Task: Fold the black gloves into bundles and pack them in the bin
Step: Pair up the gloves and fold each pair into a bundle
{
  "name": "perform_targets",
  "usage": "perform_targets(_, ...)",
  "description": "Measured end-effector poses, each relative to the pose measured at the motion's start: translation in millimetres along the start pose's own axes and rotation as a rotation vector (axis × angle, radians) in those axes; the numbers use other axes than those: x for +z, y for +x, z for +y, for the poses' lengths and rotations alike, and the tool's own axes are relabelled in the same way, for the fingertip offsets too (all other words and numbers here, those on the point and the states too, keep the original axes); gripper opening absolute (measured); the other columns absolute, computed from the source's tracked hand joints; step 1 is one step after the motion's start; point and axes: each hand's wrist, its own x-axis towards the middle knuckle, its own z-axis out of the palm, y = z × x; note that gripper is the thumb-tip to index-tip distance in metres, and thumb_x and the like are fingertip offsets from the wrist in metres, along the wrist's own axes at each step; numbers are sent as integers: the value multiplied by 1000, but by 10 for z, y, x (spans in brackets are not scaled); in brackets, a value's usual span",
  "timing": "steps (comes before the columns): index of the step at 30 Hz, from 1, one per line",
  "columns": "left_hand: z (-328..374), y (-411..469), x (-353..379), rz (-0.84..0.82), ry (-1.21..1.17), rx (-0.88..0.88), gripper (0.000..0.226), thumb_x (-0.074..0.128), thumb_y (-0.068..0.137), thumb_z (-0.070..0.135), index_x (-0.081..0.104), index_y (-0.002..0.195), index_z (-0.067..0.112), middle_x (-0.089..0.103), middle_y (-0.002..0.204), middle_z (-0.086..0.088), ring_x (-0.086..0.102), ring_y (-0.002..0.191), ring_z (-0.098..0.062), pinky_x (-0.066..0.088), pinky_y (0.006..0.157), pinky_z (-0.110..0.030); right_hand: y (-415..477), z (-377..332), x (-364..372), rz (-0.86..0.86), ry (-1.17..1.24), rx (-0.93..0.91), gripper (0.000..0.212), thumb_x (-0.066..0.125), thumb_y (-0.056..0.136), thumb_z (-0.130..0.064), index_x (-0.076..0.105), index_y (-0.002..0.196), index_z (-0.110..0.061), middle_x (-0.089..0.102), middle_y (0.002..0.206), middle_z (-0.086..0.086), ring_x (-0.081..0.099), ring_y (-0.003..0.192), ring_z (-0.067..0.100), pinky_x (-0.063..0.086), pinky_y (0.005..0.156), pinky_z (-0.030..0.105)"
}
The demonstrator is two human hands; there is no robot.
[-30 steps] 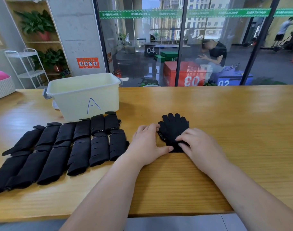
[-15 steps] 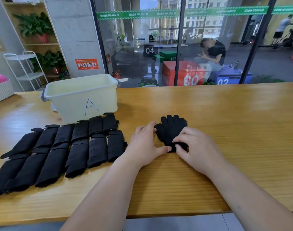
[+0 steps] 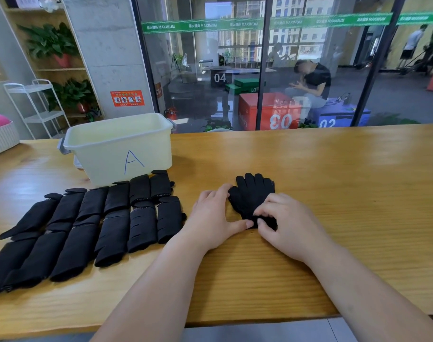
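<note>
A black knitted glove (image 3: 253, 197) lies flat on the wooden table (image 3: 333, 183), fingers pointing away from me. My left hand (image 3: 214, 218) rests flat against its left side, thumb touching the cuff. My right hand (image 3: 288, 224) pinches the cuff end with curled fingers. To the left lie two rows of several black gloves (image 3: 92, 225), side by side. Behind them stands the cream plastic bin (image 3: 121, 146) marked "A"; its inside is hidden from me.
A glass wall runs along the table's far edge, with a seated person (image 3: 311, 82) behind it. A white wicker basket (image 3: 2, 139) with a pink cushion sits at the far left. A white wire rack (image 3: 35, 107) and potted plants stand behind.
My right fingers have curled and gathered the cuff of the glove. My left hand has stayed beside it. The view has shifted slightly.
</note>
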Motion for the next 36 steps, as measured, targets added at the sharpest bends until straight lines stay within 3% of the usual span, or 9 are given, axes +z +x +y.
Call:
perform_targets(10,-29,22,25,-24,110,24,94,62,81,86,43,158,37,46,157,11,25,151,-17,33,124,-48,18,-5,-24,-18,-14,-2,13,65,98,-38,77,100,-35,55,89,-22,51,87,4,41,74,25)
perform_targets(15,-33,24,21,-42,104,30,94,59,79,90,47,156,37,45,155,13,26,150,-15,34,123,-47,13,-15,-35,-48,-16,2,31,48,99,-52,77,95,-40,57,90,-22,51,89,2,35,75,23)
perform_targets(17,-28,18,17,-62,82,20,94,51,80,94,49,155,37,44,155,14,25,149,-13,33,123,-45,24,-31,-59,-19,67,45,32,47,104,-47,78,102,-38,60,98,-23,55,98,1,42,78,24)
perform_targets(19,-16,21,10,-54,65,5,87,41,88,91,52,154,35,45,155,13,26,150,-14,32,124,-46,55,-57,-71,-6,113,67,32,48,108,-41,75,123,-34,62,121,-24,55,116,-1,46,92,23)
perform_targets(23,-10,45,37,-7,158,21,72,53,95,77,55,153,35,47,153,12,31,147,-15,33,123,-45,93,-56,7,-216,-77,142,51,30,111,-53,55,153,-36,47,160,-18,37,149,4,31,121,32)
perform_targets(27,18,62,46,13,163,3,76,61,90,78,57,151,33,49,151,13,37,144,-14,35,122,-44,239,-70,-25,-216,-158,236,58,28,111,-56,44,160,-31,34,170,-8,25,159,14,25,128,39)
perform_targets(30,25,69,34,14,163,-4,80,62,88,78,56,152,30,49,152,12,37,145,-14,35,122,-44,446,-71,-22,-408,-47,236,62,30,111,-58,29,167,-30,14,177,-8,9,163,13,19,131,41)
perform_targets(32,22,71,33,12,158,-12,81,63,87,79,57,152,29,49,152,12,37,145,-14,35,122,-45,571,-43,9,-512,-127,302,66,27,111,-61,25,168,-29,12,178,-5,9,164,18,20,131,46)
perform_targets(36,23,74,31,7,149,-27,83,65,85,79,57,151,30,48,153,11,36,146,-15,35,122,-46,773,-43,99,-433,-267,314,67,25,112,-58,24,168,-22,13,177,1,10,164,25,19,131,49)
